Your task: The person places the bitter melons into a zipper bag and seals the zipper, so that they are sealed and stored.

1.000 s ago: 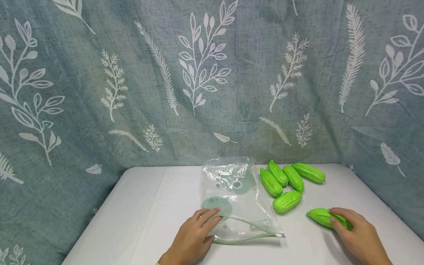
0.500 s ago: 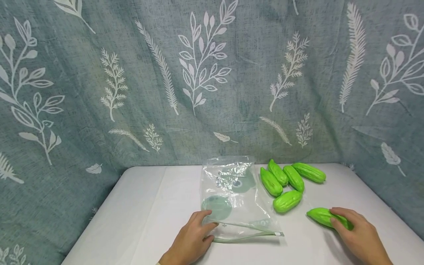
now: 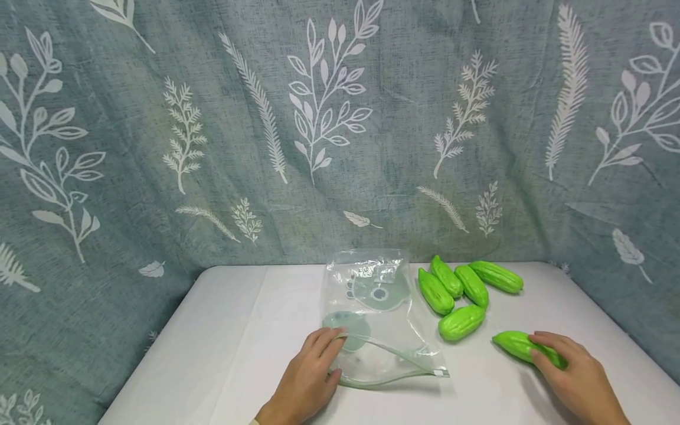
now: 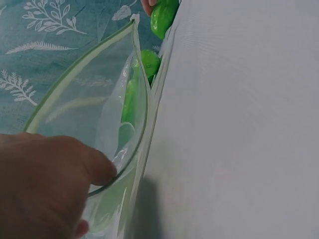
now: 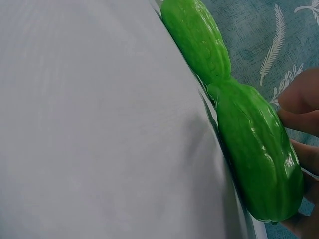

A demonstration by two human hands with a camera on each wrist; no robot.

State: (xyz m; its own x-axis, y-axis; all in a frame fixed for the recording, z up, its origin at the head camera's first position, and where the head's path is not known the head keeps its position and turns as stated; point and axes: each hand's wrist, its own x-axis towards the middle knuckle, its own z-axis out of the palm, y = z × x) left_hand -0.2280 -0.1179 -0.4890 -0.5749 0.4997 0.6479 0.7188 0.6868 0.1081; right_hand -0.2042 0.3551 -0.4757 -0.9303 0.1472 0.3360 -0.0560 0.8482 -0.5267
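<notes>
The left hand point(image 3: 308, 376) held the bag point(image 3: 382, 298), seemingly so its rim point(image 4: 75, 64) gaped — the right hand point(image 3: 578, 375) pinched a gourd point(image 3: 515, 346).

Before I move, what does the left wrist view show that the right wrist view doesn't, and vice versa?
Only left wrist: the left hand at the open mouth of the zip bag. Only right wrist: the blunt end of the held ridged green gourd. Both: that gourd, part of the right hand, another gourd, white tabletop, leaf-patterned curtain.
</notes>
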